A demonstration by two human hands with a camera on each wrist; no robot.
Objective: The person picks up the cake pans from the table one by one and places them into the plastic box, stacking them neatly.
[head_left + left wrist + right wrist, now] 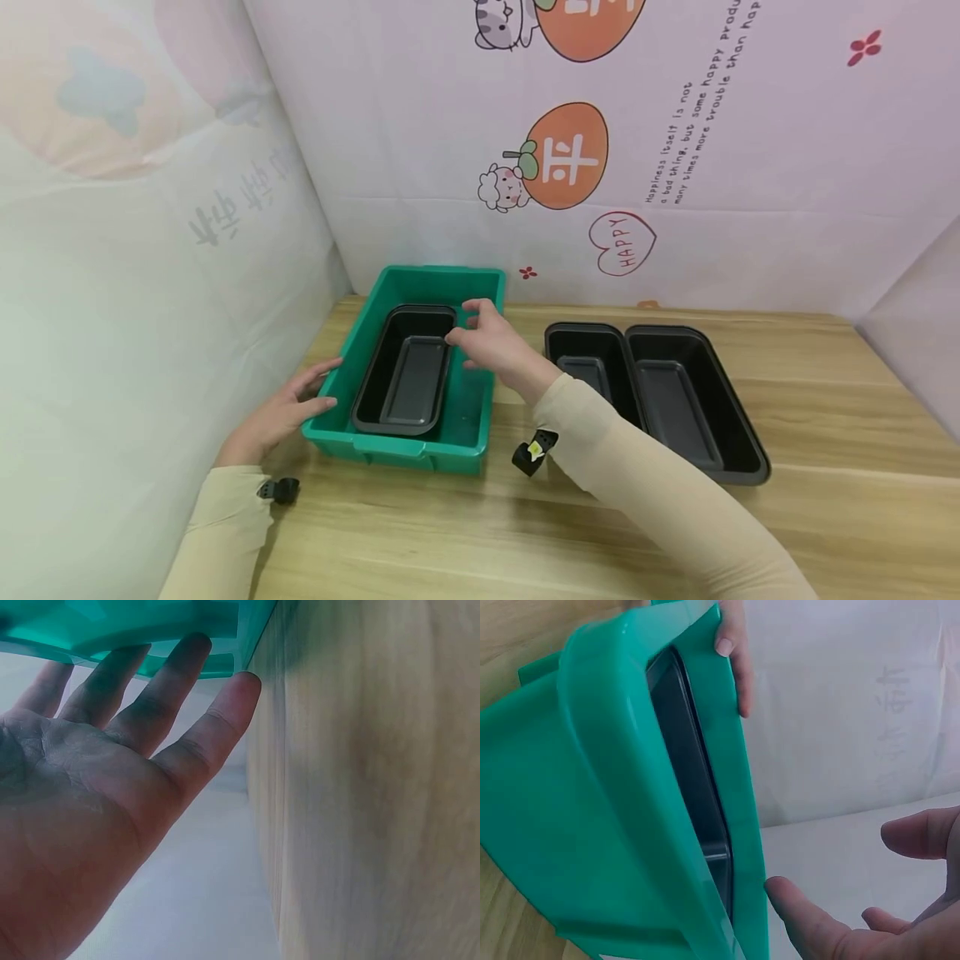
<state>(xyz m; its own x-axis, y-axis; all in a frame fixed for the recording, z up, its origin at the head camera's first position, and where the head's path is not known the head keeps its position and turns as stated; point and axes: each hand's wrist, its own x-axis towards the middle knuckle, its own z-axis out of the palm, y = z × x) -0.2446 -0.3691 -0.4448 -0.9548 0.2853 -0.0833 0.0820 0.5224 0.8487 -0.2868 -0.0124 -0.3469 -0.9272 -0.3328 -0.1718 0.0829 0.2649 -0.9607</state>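
A green plastic bin (pixel 393 451) stands on the table's left part, with one dark loaf pan (pixel 416 379) lying inside it. At the bin's left side is my left hand (pixel 281 412); in the left wrist view its fingers are extended, with the tips at the wall of the green bin (pixel 165 619). Over the bin's right part hovers my right hand (pixel 498 343), fingers spread and holding nothing. The right wrist view shows that hand (pixel 870 934) above the rim of the bin (pixel 615 765), apart from the loaf pan (pixel 686 750).
To the right, two more dark loaf pans stand side by side, a left one (pixel 588 367) partly behind my right forearm and a right one (pixel 693 404). A printed white sheet (pixel 420 167) hangs behind the wooden table (pixel 420 533), and another covers the left side.
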